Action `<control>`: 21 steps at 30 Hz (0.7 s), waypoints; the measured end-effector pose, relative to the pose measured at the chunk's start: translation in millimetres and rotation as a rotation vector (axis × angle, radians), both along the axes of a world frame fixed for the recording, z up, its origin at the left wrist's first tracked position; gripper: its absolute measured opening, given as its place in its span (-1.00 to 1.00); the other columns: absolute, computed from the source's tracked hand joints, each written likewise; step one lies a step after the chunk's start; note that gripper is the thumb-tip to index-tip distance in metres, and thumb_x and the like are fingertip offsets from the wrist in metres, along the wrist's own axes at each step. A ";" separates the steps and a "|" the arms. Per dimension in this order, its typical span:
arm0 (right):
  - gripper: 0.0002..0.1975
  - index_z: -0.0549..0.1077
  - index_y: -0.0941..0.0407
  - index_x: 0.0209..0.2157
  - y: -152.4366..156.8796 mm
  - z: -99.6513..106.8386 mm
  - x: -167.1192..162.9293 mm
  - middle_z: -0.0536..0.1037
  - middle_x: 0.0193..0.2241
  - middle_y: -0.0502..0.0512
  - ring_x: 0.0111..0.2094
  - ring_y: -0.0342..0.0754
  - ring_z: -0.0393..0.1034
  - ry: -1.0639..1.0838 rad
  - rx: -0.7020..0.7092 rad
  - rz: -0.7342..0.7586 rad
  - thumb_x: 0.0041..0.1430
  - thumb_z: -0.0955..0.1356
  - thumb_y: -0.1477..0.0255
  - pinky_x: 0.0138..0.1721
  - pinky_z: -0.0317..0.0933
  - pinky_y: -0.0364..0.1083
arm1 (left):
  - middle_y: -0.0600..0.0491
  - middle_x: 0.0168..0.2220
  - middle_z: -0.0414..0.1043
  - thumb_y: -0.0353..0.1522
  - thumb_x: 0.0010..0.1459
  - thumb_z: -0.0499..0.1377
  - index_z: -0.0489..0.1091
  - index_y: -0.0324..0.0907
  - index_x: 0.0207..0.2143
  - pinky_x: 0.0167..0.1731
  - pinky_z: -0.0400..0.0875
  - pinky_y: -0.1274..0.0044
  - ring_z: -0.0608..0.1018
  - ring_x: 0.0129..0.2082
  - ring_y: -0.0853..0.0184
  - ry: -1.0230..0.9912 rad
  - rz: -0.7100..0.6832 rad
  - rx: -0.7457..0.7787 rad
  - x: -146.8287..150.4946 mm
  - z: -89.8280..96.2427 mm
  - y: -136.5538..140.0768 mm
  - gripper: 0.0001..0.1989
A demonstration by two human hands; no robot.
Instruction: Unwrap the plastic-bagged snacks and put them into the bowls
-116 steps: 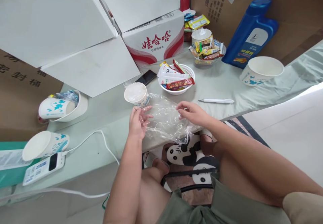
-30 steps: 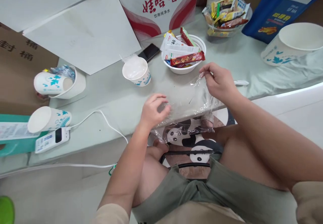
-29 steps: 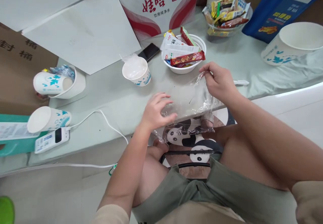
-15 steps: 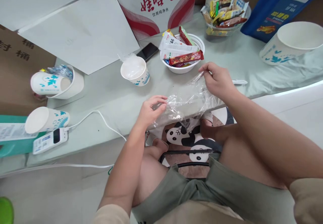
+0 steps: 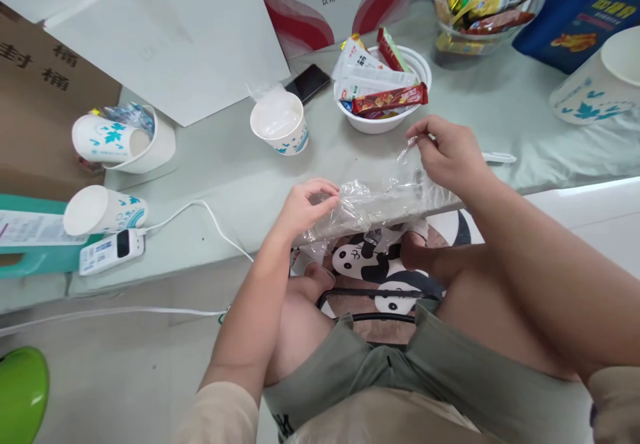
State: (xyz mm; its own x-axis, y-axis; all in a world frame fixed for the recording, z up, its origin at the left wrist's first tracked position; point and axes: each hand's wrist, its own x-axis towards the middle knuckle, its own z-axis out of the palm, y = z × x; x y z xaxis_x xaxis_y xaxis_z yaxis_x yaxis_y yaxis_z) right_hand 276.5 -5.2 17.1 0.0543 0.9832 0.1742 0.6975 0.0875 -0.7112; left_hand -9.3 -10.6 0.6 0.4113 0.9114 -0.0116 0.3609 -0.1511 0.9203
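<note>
A thin sheet of clear plastic film (image 5: 367, 197), perhaps a bag, stretches between my two hands over the table's front edge. My left hand (image 5: 310, 207) pinches its left side, thumb and fingers together. At the upper right, my right hand (image 5: 445, 151) grips a corner of it between thumb and forefinger. Just beyond my right hand sits a white bowl (image 5: 373, 124) of wrapped snack bars. A paper cup (image 5: 283, 131) with clear plastic in its mouth stands beyond my left hand. The film's lower part hangs past the edge above the panda-patterned mat.
A dark phone (image 5: 310, 84) lies behind the cup. To the left are a tipped paper cup (image 5: 107, 211), a white device (image 5: 110, 252) and its cable (image 5: 215, 221). A white plastic utensil (image 5: 499, 158) and a large paper bucket (image 5: 590, 91) are on the right.
The view has shifted, so the tabletop things sit higher and further right. Both hands still hold the clear film, which looks slightly more stretched to the right.
</note>
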 end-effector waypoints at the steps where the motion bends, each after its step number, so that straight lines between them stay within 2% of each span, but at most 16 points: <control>1: -0.80 0.49 0.01 -0.21 0.0 0.1 -0.1 0.64 -0.30 0.14 -0.22 0.09 0.49 -0.004 -0.001 -0.003 0.33 0.26 0.28 -0.11 0.35 0.07 | -0.02 -0.23 0.61 -0.28 0.02 0.31 0.52 -0.16 -0.44 -0.04 0.46 0.36 0.60 -0.16 0.26 -0.054 0.049 -0.056 -1.4 -0.2 1.7 -0.86; 6: -0.83 0.49 0.01 -0.24 -1.1 2.9 -1.0 0.63 -0.32 0.14 -0.27 0.07 0.48 -0.027 -0.006 -0.002 0.33 0.26 0.32 -0.13 0.34 0.05 | 0.05 -0.40 0.55 -0.21 -0.15 0.43 0.50 -0.20 -0.46 -0.28 0.45 0.48 0.54 -0.38 0.36 -0.213 0.244 -0.373 -11.7 1.4 9.6 -0.72; 9: -0.82 0.50 0.04 -0.22 -3.1 5.4 -0.7 0.63 -0.32 0.14 -0.28 0.06 0.50 -0.031 0.005 -0.004 0.31 0.25 0.38 -0.14 0.35 0.05 | 0.06 -0.42 0.54 -0.22 -0.22 0.47 0.48 -0.19 -0.49 -0.31 0.45 0.49 0.53 -0.40 0.38 -0.235 0.246 -0.447 -19.8 5.8 11.8 -0.69; 12: -0.79 0.51 0.06 -0.18 -5.7 7.3 1.1 0.63 -0.29 0.12 -0.28 0.05 0.52 -0.021 0.039 -0.033 0.29 0.24 0.43 -0.13 0.35 0.05 | 0.04 -0.44 0.53 -0.21 -0.22 0.47 0.49 -0.19 -0.48 -0.32 0.46 0.46 0.53 -0.42 0.37 -0.189 0.172 -0.443 -27.1 7.7 12.2 -0.68; 14: -0.78 0.51 0.05 -0.14 -7.2 8.0 2.2 0.63 -0.25 0.11 -0.35 0.01 0.50 -0.016 0.047 -0.052 0.27 0.26 0.42 -0.17 0.35 0.04 | 0.02 -0.41 0.54 -0.19 -0.15 0.44 0.51 -0.19 -0.43 -0.29 0.47 0.43 0.55 -0.39 0.33 -0.137 0.130 -0.355 -29.2 6.2 11.7 -0.69; 17: -0.69 0.49 0.03 -0.05 -7.6 7.3 2.5 0.62 -0.21 0.09 -0.48 -0.05 0.41 -0.035 -0.010 0.012 0.16 0.31 0.43 -0.29 0.31 0.01 | -0.04 -0.17 0.56 -0.22 0.00 0.36 0.56 -0.15 -0.26 -0.09 0.49 0.34 0.58 -0.14 0.23 0.029 0.084 -0.054 -26.4 1.8 9.9 -0.74; 19: -0.64 0.50 0.02 -0.06 -6.1 5.1 2.3 0.62 -0.22 0.09 -0.46 -0.04 0.40 -0.107 -0.060 0.124 0.06 0.37 0.42 -0.29 0.29 0.01 | -0.05 0.04 0.50 -0.31 0.03 0.34 0.56 -0.09 -0.12 0.13 0.38 0.25 0.51 0.07 0.16 0.205 -0.035 0.108 -22.3 -0.1 7.9 -0.70; 21: -0.72 0.53 0.01 -0.18 -3.3 1.5 2.8 0.61 -0.26 0.08 -0.36 0.02 0.43 -0.212 -0.092 0.223 0.00 0.43 0.34 -0.27 0.27 0.00 | -0.05 0.18 0.40 -0.38 0.01 0.36 0.54 -0.03 0.00 0.27 0.22 0.15 0.40 0.22 0.09 0.371 -0.185 0.163 -19.0 -0.3 5.6 -0.56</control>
State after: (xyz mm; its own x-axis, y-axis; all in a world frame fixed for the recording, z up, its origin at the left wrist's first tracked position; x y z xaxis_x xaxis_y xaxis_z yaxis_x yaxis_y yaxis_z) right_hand 279.3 -8.5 18.7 -0.1928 0.9789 0.0683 0.8019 0.1972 -0.5640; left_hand -28.3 -5.0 0.3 0.5630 0.8249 -0.0515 0.6153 -0.3767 0.6925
